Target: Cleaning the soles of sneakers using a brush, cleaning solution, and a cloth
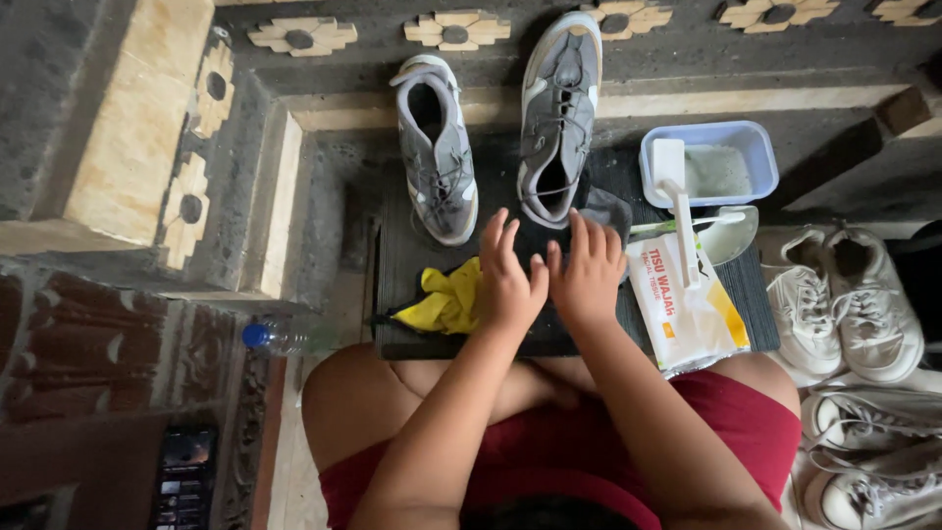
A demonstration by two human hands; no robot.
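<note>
Now both hands, left hand (508,280) and right hand (587,277), rest empty with fingers spread on the mat (412,250); I think an elbow may tip the tub (708,162).

Both hands, left (510,280) and right (589,275), rest empty on a dark mat (412,255) near grey shoes (439,147).

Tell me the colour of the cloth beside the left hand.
Yellow: the cloth lies crumpled by the left hand, seen in the head view.

Dark stone floor (687,44), pale carved border (128,147), perhaps steps.
</note>
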